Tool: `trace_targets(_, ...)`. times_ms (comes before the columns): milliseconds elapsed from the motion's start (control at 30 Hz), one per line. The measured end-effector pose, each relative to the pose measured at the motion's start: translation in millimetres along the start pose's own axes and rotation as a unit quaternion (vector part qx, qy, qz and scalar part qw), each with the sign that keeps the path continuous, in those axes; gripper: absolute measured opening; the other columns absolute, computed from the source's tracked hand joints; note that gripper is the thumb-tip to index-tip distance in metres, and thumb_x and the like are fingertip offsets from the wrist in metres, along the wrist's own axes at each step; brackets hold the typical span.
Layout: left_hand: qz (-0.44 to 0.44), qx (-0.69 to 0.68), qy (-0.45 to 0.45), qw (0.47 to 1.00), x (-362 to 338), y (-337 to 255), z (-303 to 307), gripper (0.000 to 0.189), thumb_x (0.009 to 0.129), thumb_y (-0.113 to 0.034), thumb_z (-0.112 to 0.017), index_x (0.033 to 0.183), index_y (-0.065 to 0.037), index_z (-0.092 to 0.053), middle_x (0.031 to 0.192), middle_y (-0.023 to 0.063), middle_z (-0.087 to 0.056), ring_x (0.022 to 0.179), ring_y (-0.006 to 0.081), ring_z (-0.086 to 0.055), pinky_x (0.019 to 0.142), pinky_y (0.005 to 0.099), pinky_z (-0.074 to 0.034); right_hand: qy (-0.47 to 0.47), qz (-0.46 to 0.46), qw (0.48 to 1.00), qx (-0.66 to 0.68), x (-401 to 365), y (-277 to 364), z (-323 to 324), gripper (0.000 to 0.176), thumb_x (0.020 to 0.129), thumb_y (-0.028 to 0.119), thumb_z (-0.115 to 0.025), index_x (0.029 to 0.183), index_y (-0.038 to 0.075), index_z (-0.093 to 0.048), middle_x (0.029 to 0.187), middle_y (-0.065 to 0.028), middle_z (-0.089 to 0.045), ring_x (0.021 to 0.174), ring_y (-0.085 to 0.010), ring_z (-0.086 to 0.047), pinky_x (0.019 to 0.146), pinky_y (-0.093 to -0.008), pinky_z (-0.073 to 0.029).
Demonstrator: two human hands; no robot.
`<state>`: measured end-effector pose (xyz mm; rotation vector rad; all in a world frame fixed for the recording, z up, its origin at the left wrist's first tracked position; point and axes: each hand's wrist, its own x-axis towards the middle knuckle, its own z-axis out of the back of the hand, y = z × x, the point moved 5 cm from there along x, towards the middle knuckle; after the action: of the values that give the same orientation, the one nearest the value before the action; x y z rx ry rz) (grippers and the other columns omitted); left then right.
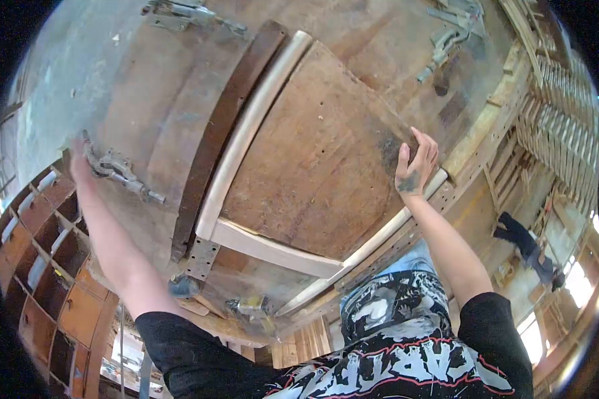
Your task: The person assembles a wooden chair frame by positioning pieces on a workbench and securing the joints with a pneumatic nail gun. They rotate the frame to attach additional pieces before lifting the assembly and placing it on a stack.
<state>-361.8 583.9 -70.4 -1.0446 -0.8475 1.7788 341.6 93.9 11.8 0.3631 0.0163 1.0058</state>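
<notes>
Wooden frame: it lies on the workbench (146, 100), in front of the person and between the two hands. It shows a long pale rail (254, 123), a short crosspiece (276, 249) and a near rail (379, 234).
Left hand: the left hand (78, 159) reaches far out and is blurred, near the upper end of a metal clamp (130, 181). I cannot tell whether the fingers are closed on it.
Right hand: the right hand (416, 166) is just beside the far end of the near rail, with fingers apart and nothing seen between them. Whether it touches the surface below, I cannot tell.
Good handling: in my judgement, the crosspiece ends should stay flush and square against both rails, and any pressure should be even, so that no corner opens or twists.
Edges: the dark strip (218, 133) runs just beside the long rail; a perforated metal bar (199, 258) shows by the lower left corner.
Room for moving: wider on the left, between metal clamp and dark strip; narrower at the near rail, which runs close to the person's shirt (399, 319).
</notes>
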Motion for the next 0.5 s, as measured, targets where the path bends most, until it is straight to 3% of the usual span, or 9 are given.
trace_targets(67,0.038,-0.123,-0.061,0.990,-20.7,-26.9,9.2,0.072,0.101,-0.060,-0.048,0.132,0.005,-0.058,0.117,0.0230,-0.069,0.107,0.0298,-0.065,0.097,0.0413,-0.050,0.001,-0.001,1.000,-0.001,-0.4,-1.3,-1.0,0.041,0.096,0.024,-0.058,0.133,0.008,-0.055,0.124,-0.0140,-0.055,0.120,-0.0331,-0.050,0.107,-0.0470,-0.035)
trace_targets(133,-0.006,-0.290,-0.134,0.947,-46.3,-47.5,23.7,0.071,0.101,-0.058,-0.048,0.127,0.007,-0.058,0.111,0.0241,-0.070,0.097,0.0309,-0.068,0.096,0.0470,-0.053,0.000,0.001,1.000,0.005,-0.5,-1.0,-2.1,0.040,0.096,0.025,-0.058,0.132,0.007,-0.056,0.124,-0.0140,-0.055,0.119,-0.0333,-0.050,0.107,-0.0472,-0.034)
trace_targets(200,-0.123,-0.334,-0.041,0.934,-101.3,-94.2,25.8,0.072,0.101,-0.058,-0.047,0.125,0.009,-0.058,0.107,0.0239,-0.071,0.092,0.0306,-0.068,0.096,0.0513,-0.053,-0.006,0.001,1.000,-0.001,-0.3,-2.9,-3.3,0.040,0.096,0.025,-0.058,0.132,0.007,-0.056,0.124,-0.0140,-0.055,0.120,-0.0337,-0.050,0.107,-0.0473,-0.035)
trace_targets(267,-0.186,-0.286,0.037,0.939,-147.5,-122.0,30.0,0.068,0.101,-0.054,-0.049,0.119,0.010,-0.062,0.103,0.0232,-0.072,0.089,0.0297,-0.069,0.094,0.0505,-0.054,-0.008,0.000,1.000,0.000,-3.2,-2.0,-4.6,0.041,0.096,0.027,-0.058,0.132,0.008,-0.056,0.124,-0.0138,-0.055,0.120,-0.0342,-0.049,0.107,-0.0476,-0.035)
trace_targets(333,-0.194,-0.158,0.101,0.963,-179.5,-133.9,31.6,0.059,0.101,-0.048,-0.053,0.108,0.009,-0.069,0.099,0.0219,-0.074,0.088,0.0282,-0.070,0.092,0.0446,-0.054,-0.016,-0.002,1.000,0.003,-4.2,-3.3,-5.6,0.041,0.097,0.029,-0.058,0.132,0.008,-0.056,0.125,-0.0136,-0.055,0.122,-0.0347,-0.049,0.108,-0.0480,-0.035)
trace_targets(367,-0.252,0.024,0.000,0.967,-208.2,-133.3,19.9,0.052,0.101,-0.042,-0.056,0.096,0.007,-0.073,0.094,0.0186,-0.074,0.084,0.0248,-0.070,0.087,0.0398,-0.054,-0.015,-0.004,1.000,0.004,-4.1,-3.1,-6.3,0.042,0.097,0.030,-0.057,0.133,0.009,-0.056,0.126,-0.0135,-0.054,0.122,-0.0348,-0.048,0.108,-0.0483,-0.035)
trace_targets(433,-0.234,0.183,-0.158,0.942,-265.3,-137.6,-27.0,0.047,0.100,-0.034,-0.061,0.075,0.002,-0.076,0.083,0.0111,-0.075,0.077,0.0180,-0.069,0.077,0.0325,-0.052,-0.013,-0.011,1.000,0.004,-5.6,-3.3,-5.1,0.042,0.097,0.033,-0.057,0.133,0.011,-0.056,0.127,-0.0134,-0.054,0.123,-0.0351,-0.048,0.108,-0.0490,-0.035)
trace_targets(467,-0.170,0.160,-0.214,0.949,-282.4,-138.5,-39.3,0.048,0.100,-0.032,-0.063,0.066,0.000,-0.076,0.078,0.0069,-0.074,0.072,0.0144,-0.068,0.071,0.0301,-0.051,-0.011,-0.014,1.000,0.004,-8.6,-4.7,-4.2,0.043,0.097,0.033,-0.057,0.134,0.011,-0.055,0.128,-0.0133,-0.053,0.124,-0.0351,-0.048,0.108,-0.0493,-0.035)
trace_targets(500,-0.188,0.133,-0.226,0.947,-287.0,-136.1,-44.4,0.050,0.100,-0.034,-0.063,0.067,0.000,-0.076,0.074,0.0060,-0.073,0.071,0.0138,-0.067,0.070,0.0302,-0.050,-0.011,-0.017,1.000,0.005,-9.3,-5.8,-4.8,0.043,0.097,0.034,-0.057,0.134,0.012,-0.055,0.128,-0.0133,-0.053,0.124,-0.0351,-0.048,0.108,-0.0496,-0.034)
